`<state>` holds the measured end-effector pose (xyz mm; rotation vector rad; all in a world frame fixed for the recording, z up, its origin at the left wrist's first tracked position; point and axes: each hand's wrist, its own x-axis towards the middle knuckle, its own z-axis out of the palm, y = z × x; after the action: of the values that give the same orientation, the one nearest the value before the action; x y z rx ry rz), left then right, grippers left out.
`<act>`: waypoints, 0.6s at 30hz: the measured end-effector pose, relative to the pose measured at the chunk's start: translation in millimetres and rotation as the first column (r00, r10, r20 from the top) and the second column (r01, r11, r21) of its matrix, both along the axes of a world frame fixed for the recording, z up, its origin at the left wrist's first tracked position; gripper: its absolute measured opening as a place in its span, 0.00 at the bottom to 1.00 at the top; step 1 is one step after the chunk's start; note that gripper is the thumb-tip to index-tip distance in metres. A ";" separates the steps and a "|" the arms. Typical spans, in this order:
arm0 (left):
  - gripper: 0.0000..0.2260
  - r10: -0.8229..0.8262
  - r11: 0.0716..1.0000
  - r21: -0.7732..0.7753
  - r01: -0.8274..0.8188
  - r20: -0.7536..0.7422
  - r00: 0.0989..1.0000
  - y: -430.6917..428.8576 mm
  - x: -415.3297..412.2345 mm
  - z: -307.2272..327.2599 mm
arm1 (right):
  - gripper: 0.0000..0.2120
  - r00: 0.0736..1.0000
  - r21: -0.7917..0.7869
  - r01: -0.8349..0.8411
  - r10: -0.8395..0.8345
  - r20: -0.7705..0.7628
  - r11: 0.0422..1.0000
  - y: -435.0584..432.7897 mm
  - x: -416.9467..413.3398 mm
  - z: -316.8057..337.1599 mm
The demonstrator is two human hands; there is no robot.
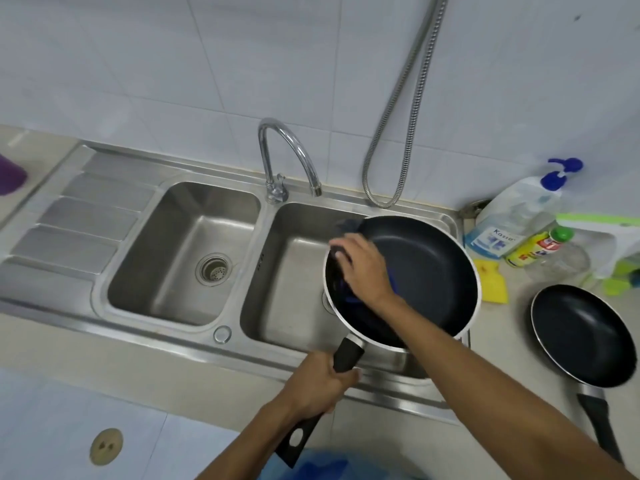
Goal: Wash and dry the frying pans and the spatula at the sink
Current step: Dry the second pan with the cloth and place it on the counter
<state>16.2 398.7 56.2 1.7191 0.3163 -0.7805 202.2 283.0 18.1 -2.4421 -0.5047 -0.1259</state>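
We see beige counter (491,368) carrying steel double sink (173,341). On counter right of sink: small black frying pan (585,336), yellow sponge (493,280), pump bottle (519,213), yellow bottle (535,249) lying down. Purple object (10,174) at far left.

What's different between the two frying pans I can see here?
The held pan hangs over the right sink basin, gripped by the left hand while the right hand rubs a blue cloth inside; the other pan lies untouched on the counter and looks smaller. Both are black with black handles.
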 end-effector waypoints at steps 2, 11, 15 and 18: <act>0.14 0.044 0.999 -0.017 -0.044 -0.003 0.999 -1.7 -2.7 1.3 | 0.15 0.996 -0.173 0.089 -0.088 0.017 0.981 -18.4 35.7 3.0; 0.14 0.093 0.993 0.061 -0.098 0.073 0.993 14.0 19.1 -5.9 | 0.14 0.906 -0.499 0.187 -0.345 -0.246 0.846 -102.0 -6.0 -9.5; 0.17 0.028 0.990 0.133 -0.040 0.089 0.996 7.9 18.8 -5.8 | 0.08 0.713 -0.062 0.282 -0.252 -0.654 0.957 -65.2 -65.4 -8.2; 0.17 -0.041 0.988 0.150 0.024 0.113 0.993 1.4 12.6 -3.2 | 0.09 0.721 0.184 0.358 -0.146 -0.677 0.915 -22.2 -77.4 3.0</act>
<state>28.9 400.1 53.0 1.9061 0.2726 -0.6915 124.8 260.8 21.1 -2.0477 0.1691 0.4984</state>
